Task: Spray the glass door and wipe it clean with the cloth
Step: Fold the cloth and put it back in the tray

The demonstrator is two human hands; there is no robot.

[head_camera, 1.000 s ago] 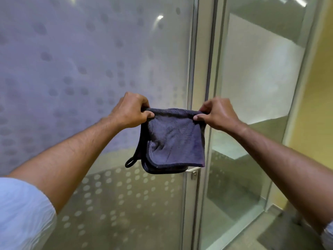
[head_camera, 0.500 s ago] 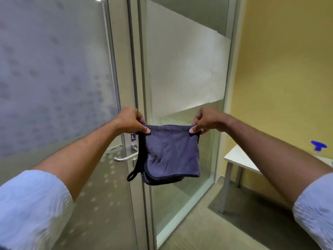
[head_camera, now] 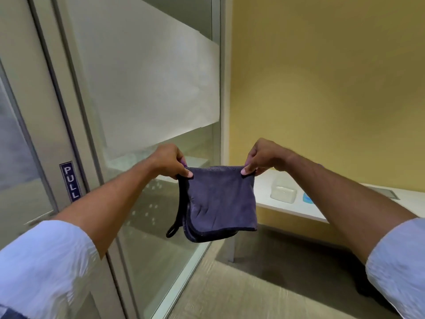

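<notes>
The left hand (head_camera: 169, 161) and the right hand (head_camera: 264, 157) hold a folded dark blue-grey cloth (head_camera: 219, 201) up in the air between them, each grip closed in a pinch of thumb and fingertips on one top corner, so the top edge is pulled flat and the rest hangs down. A dark loop (head_camera: 171, 231) dangles off the cloth's lower left edge. The glass door (head_camera: 20, 157) stands at the far left, apart from the cloth, with a blue PULL sign (head_camera: 70, 180) on its frame; a fixed glass panel (head_camera: 147, 88) with a frosted band is behind the left hand. Behind the right hand, against the yellow wall (head_camera: 322, 77), a white counter (head_camera: 287, 210) carries a small pale container (head_camera: 283, 194) and a blue object (head_camera: 307, 198) partly hidden by the right forearm. Both arms wear rolled light blue sleeves (head_camera: 46, 268).
</notes>
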